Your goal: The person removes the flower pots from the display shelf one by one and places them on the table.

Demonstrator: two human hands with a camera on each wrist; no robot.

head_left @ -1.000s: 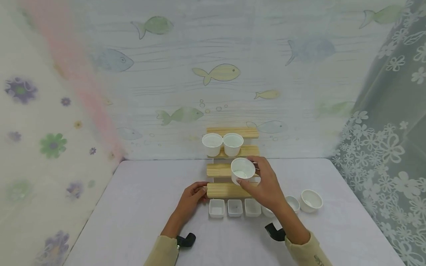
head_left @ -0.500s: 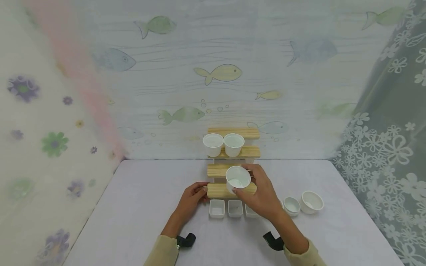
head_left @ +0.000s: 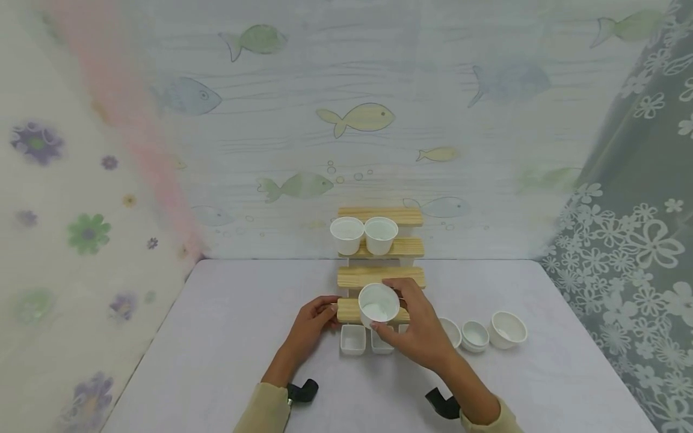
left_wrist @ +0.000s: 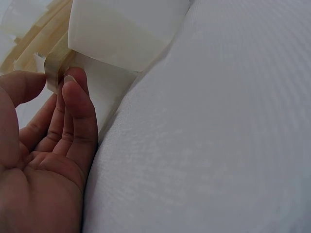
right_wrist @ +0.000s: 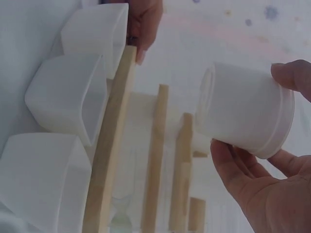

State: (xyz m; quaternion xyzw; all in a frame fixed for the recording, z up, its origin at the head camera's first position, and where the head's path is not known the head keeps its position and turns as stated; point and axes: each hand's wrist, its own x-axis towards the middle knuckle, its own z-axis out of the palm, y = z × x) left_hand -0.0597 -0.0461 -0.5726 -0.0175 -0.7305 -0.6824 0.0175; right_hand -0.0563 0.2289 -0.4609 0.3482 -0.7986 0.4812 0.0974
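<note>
My right hand point(head_left: 422, 331) holds a round white plastic cup point(head_left: 378, 304) by its rim and side, thumb in front and fingers behind. In the head view the cup overlaps the lowest slat of a stepped wooden rack point(head_left: 381, 276); the right wrist view shows its smooth wall point(right_wrist: 245, 104) and a gap between it and the slats. With thumb and fingertips, my left hand point(head_left: 307, 329) pinches the left end of that lowest slat point(left_wrist: 54, 68). Two similar cups, a left cup point(head_left: 347, 235) and a right cup point(head_left: 381, 235), stand side by side higher on the rack.
Square white bowls, one at the left point(head_left: 353, 340), line the rack's front, partly hidden by my right hand. Right of them are a small round bowl point(head_left: 474, 335) and a larger one point(head_left: 508, 329). A fish-patterned backdrop point(head_left: 354, 117) rises behind the white-covered table point(head_left: 243, 300).
My right hand has moved the cup left and down, from over the upper slats to in front of the lowest slat. The left hand stays at the slat's end.
</note>
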